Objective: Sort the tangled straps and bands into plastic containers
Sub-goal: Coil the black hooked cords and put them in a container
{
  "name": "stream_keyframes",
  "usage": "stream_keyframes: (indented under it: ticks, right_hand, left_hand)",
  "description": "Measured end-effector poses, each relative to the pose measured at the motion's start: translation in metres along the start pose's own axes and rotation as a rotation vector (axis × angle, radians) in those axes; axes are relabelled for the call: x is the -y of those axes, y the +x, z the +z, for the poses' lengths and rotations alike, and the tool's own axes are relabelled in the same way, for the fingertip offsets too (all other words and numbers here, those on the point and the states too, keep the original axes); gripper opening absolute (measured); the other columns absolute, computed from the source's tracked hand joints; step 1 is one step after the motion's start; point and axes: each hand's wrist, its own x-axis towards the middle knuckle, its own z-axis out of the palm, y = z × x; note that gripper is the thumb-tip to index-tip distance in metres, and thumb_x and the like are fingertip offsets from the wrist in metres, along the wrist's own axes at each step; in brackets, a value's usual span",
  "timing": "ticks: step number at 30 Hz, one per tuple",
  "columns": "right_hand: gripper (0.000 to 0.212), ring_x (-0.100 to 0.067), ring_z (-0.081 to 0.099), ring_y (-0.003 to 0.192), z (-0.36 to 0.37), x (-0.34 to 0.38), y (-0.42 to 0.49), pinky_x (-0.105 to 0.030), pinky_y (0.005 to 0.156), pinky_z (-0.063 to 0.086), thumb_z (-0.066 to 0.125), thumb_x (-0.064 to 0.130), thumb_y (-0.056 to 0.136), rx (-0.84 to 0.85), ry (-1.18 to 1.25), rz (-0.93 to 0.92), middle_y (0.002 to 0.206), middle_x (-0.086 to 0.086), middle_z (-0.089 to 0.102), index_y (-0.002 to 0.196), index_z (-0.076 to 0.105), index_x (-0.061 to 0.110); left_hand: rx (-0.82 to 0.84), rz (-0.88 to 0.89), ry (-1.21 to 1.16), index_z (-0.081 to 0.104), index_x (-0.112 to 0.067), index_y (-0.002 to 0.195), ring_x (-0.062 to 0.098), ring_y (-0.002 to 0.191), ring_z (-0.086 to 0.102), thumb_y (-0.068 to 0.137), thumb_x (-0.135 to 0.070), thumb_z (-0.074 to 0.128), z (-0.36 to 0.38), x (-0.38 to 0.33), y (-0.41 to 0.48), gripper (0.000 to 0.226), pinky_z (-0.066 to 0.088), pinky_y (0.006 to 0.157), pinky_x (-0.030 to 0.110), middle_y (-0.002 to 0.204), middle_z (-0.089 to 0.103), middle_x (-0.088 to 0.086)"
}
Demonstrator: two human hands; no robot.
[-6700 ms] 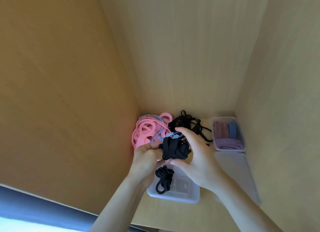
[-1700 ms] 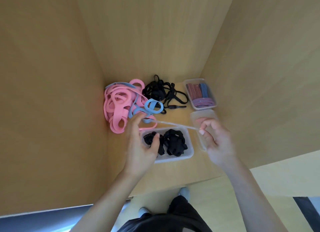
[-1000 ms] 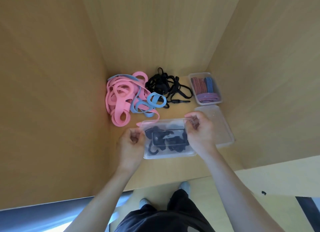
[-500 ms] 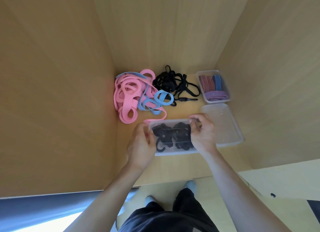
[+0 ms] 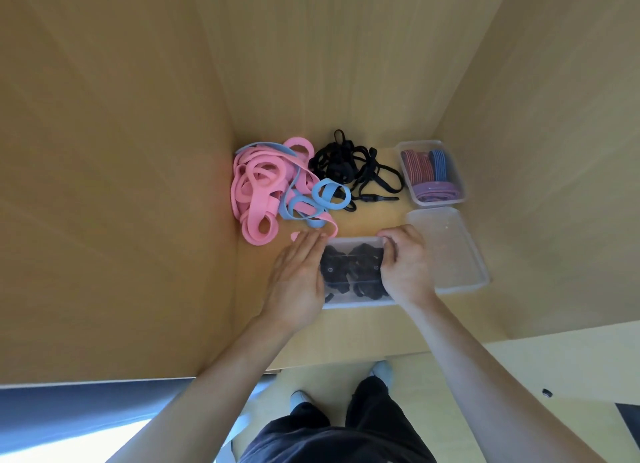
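Seat the clear plastic lid [image 5: 353, 246] evenly: left hand [image 5: 298, 275] presses flat atop it, right hand [image 5: 407, 268] curls over its right edge.

1. Person is wearing a black top [image 5: 332, 445], which is showing only at the bottom edge of the frame.
2. Is wearing black trousers [image 5: 369, 403], with both legs showing.
3. Is wearing light blue-grey footwear [image 5: 381, 371]. Can't tell whether socks or shoes.
4. Forearms [image 5: 460, 351] are showing bare along their whole visible length, down to left hand [image 5: 298, 279] and right hand [image 5: 407, 272].
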Motion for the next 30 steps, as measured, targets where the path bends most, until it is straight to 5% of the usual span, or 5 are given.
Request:
stream_keyframes:
  ticks: [5,9,17,22,30]
  right_hand:
    - [0.032,-0.029,0.056,0.118,0.000,0.011,0.002,-0.045,0.104,0.042,0.046,0.017,0.101,0.222,-0.333,-0.224,0.123,-0.007,0.066,0.124,0.066,0.008]
    - [0.054,-0.019,0.043,0.134,-0.004,0.005,-0.005,-0.040,0.116,0.031,0.027,0.042,0.104,0.390,-0.436,-0.218,0.143,0.002,0.053,0.149,0.043,0.018]
    - [0.057,-0.018,0.041,0.125,-0.001,0.010,-0.012,-0.039,0.101,0.039,0.021,0.051,0.101,0.423,-0.468,-0.120,0.139,0.005,0.049,0.150,0.034,0.025]
    - [0.062,-0.015,0.029,0.145,-0.012,0.013,-0.020,-0.046,0.122,0.020,0.028,0.057,0.099,0.430,-0.386,-0.318,0.158,0.012,0.034,0.155,0.025,0.031]
    - [0.090,-0.015,0.010,0.154,-0.025,0.003,-0.028,-0.047,0.126,0.007,0.039,0.079,0.088,0.589,-0.403,-0.544,0.168,0.008,0.013,0.159,0.015,0.029]
  left_hand:
    - [0.030,0.010,0.169,0.004,-0.018,0.162,0.009,0.153,-0.019,0.096,-0.061,0.020,0.008,-0.002,-0.007,0.081,-0.011,0.125,0.034,0.169,-0.008,-0.005]
    - [0.026,0.055,0.248,0.003,-0.013,0.162,0.011,0.152,-0.023,0.097,-0.059,0.019,0.010,-0.006,-0.012,0.081,-0.009,0.126,0.038,0.169,-0.012,0.000]
    - [0.033,0.083,0.182,0.006,-0.008,0.161,0.012,0.154,-0.017,0.099,-0.056,0.021,0.009,-0.006,-0.016,0.081,0.004,0.128,0.038,0.169,-0.010,0.003]
    - [0.039,0.061,0.038,0.006,-0.013,0.162,0.005,0.152,-0.022,0.100,-0.054,0.026,0.007,-0.004,-0.023,0.077,0.003,0.128,0.036,0.168,-0.016,-0.003]
    - [-0.026,-0.055,-0.243,0.000,-0.026,0.162,-0.006,0.150,-0.012,0.105,-0.045,0.040,0.003,-0.001,-0.049,0.072,0.008,0.120,0.025,0.164,-0.020,-0.025]
